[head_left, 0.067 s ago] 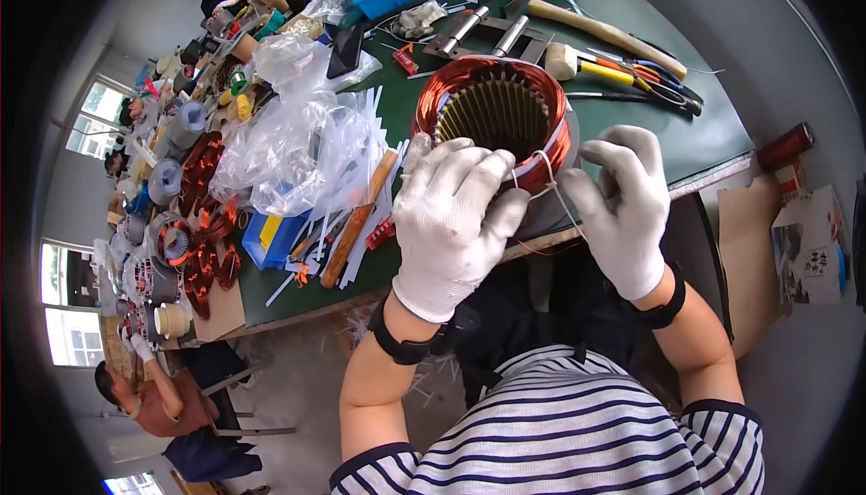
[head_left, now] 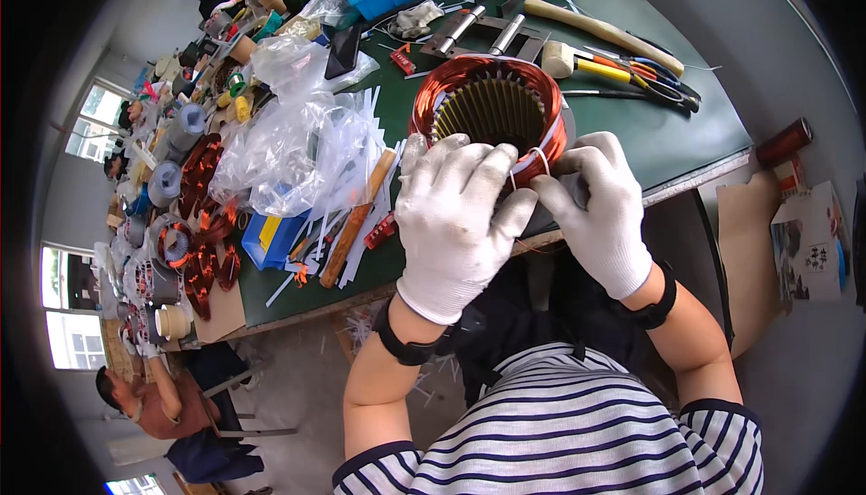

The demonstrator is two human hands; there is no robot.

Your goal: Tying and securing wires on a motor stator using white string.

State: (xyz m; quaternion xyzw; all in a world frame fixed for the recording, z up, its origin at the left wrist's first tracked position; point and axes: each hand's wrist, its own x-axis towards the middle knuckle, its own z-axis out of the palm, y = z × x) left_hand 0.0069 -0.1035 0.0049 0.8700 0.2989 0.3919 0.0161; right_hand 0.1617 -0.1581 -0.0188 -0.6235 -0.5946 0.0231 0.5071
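stator (head_left: 490, 109) | copper-wound ring, slotted core | upright | green table edge

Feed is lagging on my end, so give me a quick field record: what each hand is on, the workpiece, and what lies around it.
left hand: gloved left hand laid over the near rim of the stator
right hand: gloved right hand pinching a white cord at the rim
workpiece: copper-wound stator, upright on the green table
behind it: mallet, pliers
left of it: clear plastic bags, wooden stick

My gloves are white on my left hand (head_left: 460, 215) and right hand (head_left: 603, 211); the stator winding (head_left: 492, 102) is copper-orange, the table (head_left: 631, 129) dark green, my shirt (head_left: 577, 432) navy-and-white striped.
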